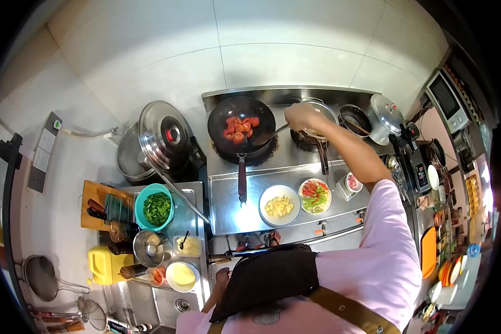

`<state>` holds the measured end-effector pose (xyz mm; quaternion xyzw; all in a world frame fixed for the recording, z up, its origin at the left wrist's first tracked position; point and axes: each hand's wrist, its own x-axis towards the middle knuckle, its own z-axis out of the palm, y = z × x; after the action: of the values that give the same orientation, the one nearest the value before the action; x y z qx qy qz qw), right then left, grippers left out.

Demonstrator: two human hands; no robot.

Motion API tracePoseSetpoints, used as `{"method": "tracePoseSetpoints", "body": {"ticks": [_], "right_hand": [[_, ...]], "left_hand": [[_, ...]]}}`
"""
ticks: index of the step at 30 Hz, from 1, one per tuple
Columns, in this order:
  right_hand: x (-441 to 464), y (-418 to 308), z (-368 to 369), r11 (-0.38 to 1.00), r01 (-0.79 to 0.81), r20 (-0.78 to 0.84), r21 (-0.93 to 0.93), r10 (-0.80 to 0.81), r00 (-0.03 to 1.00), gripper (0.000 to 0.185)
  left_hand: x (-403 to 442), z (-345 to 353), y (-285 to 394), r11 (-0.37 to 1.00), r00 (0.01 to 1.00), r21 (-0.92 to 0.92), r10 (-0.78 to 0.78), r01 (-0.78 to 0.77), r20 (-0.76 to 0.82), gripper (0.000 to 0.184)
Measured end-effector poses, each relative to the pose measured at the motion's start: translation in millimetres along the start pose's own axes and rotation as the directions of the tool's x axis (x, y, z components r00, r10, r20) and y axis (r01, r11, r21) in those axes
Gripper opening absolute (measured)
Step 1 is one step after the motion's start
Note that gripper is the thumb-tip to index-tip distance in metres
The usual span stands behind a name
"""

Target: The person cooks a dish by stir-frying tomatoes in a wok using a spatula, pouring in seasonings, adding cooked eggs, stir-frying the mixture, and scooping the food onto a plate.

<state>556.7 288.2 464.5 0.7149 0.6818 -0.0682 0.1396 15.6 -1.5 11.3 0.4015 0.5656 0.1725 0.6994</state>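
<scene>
While the right hand [303, 117] grips the handle of a spatula [273, 134], fingers curled tightly around it, the spatula's far end reaches inside the right edge of a black wok [224, 119]. Cut tomatoes [239, 129] lie heaped in the wok, on the stove [284, 157] at upper center of the frame, and its dark handle points down toward the person. From where I stand, the left hand [222, 276] is low in the frame, left of the dark apron [273, 278]; it is partly hidden, and I cannot tell whether it holds anything.

Just below the cooking area sit a white bowl [265, 215] of yellow, egg-like pieces and, to its right, a plate [317, 212] of sliced red and green vegetables. A pot [355, 121] and a lidded pressure cooker [385, 114] stand right of the raised hand. Over at center left, a teal bowl [140, 209] holds chopped greens.
</scene>
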Motion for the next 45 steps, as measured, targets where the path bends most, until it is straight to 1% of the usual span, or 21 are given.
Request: {"method": "tracePoseSetpoints", "body": {"ticks": [2, 5, 8, 10, 11, 14, 16, 18, 20, 23, 24, 25, 26, 29, 32, 34, 36, 38, 41, 43, 45], "right_hand": [[10, 0, 32, 0.999, 0.039, -0.065, -0.001, -0.039, 0.997, 0.024], [16, -4, 67, 0.996, -0.026, -0.145, 0.08, 0.038, 0.989, 0.021], [6, -7, 48, 0.994, -0.004, -0.173, 0.113, 0.024, 0.985, 0.021], [10, 2, 34, 0.996, -0.005, -0.128, 0.088, 0.016, 0.992, 0.02], [10, 8, 29, 0.996, 0.046, -0.15, 0.082, -0.033, 0.988, 0.018], [-13, -4, -24, 0.999, -0.021, 0.124, 0.051, 0.014, 0.992, 0.023], [-2, 1, -2, 0.995, 0.05, 0.036, 0.087, -0.053, 0.998, 0.022], [17, 1, 40, 0.988, 0.1, -0.067, 0.113, -0.093, 0.993, 0.022], [21, -4, 62, 0.979, 0.017, -0.109, 0.201, 0.005, 0.994, 0.024], [16, -10, 59, 0.946, -0.028, -0.162, 0.324, 0.085, 0.983, 0.024], [18, -5, 57, 0.954, -0.026, -0.166, 0.299, 0.078, 0.983, 0.024], [21, 3, 53, 0.962, -0.024, -0.172, 0.273, 0.074, 0.982, 0.023], [24, 9, 49, 0.969, -0.023, -0.182, 0.246, 0.069, 0.981, 0.023], [6, 9, -5, 0.998, -0.047, -0.05, 0.048, 0.05, 0.998, 0.024], [-3, 12, -21, 0.999, -0.043, -0.006, -0.027, 0.043, 0.999, 0.024], [8, 24, -6, 0.999, -0.047, 0.018, -0.018, 0.047, 0.999, 0.023], [33, 30, 51, 0.997, -0.062, -0.071, 0.037, 0.064, 0.995, 0.024], [37, 22, 89, 0.983, -0.097, -0.154, 0.159, 0.121, 0.981, 0.028], [17, 7, 75, 0.985, -0.048, -0.212, 0.167, 0.084, 0.974, 0.031], [2, 4, 58, 0.987, -0.041, -0.202, 0.156, 0.073, 0.977, 0.032], [0, 10, 52, 0.99, -0.031, -0.22, 0.137, 0.061, 0.974, 0.03]], "left_hand": [[-3, -9, -13, 0.718, 0.917, 0.607, 0.397, -0.341, 0.047, 0.023], [-7, -11, -7, 0.462, 0.852, 0.752, 0.461, -0.47, 0.249, 0.023], [-16, -2, 19, 0.687, 0.961, 0.681, 0.257, -0.253, 0.098, 0.027], [-4, -2, 8, 0.984, 0.997, 0.159, -0.077, 0.076, 0.006, 0.028], [2, -2, 5, 0.958, 0.968, -0.141, -0.248, 0.25, 0.035, 0.03], [-7, -5, 21, 0.936, 0.984, 0.308, 0.149, -0.173, 0.101, 0.031], [-7, -5, 16, 0.876, 0.969, 0.416, 0.205, -0.245, 0.139, 0.03], [-2, -5, 3, 0.737, 0.913, 0.546, 0.374, -0.399, 0.162, 0.029], [5, -6, -9, 0.352, 0.692, 0.71, 0.674, -0.609, 0.259, 0.029], [2, -14, -1, 0.106, 0.724, 0.833, 0.56, -0.543, 0.401, 0.029], [1, -12, -4, 0.648, 0.901, 0.646, 0.405, -0.404, 0.158, 0.029], [3, -7, -7, 0.963, 0.994, 0.245, 0.11, -0.114, 0.027, 0.029], [6, -3, -10, 0.946, 0.974, -0.231, -0.221, 0.227, 0.052, 0.029], [-5, 4, 6, 0.897, 0.936, -0.315, -0.346, 0.311, -0.06, 0.03], [-1, -6, -4, 0.935, 0.977, -0.284, -0.198, 0.214, 0.083, 0.03], [-10, -8, 8, 0.971, 0.998, 0.235, 0.037, -0.049, 0.055, 0.03], [-13, -9, 6, 0.825, 0.973, 0.517, 0.213, -0.229, 0.091, 0.029], [-5, -10, -11, 0.733, 0.937, 0.596, 0.334, -0.328, 0.105, 0.029], [4, -10, -8, 0.165, 0.644, 0.799, 0.694, -0.578, 0.322, 0.026], [-3, -14, -6, 0.663, 0.86, 0.572, 0.481, -0.483, 0.169, 0.024], [-4, -16, 0, 0.816, 0.919, 0.424, 0.364, -0.394, 0.154, 0.021]]}}
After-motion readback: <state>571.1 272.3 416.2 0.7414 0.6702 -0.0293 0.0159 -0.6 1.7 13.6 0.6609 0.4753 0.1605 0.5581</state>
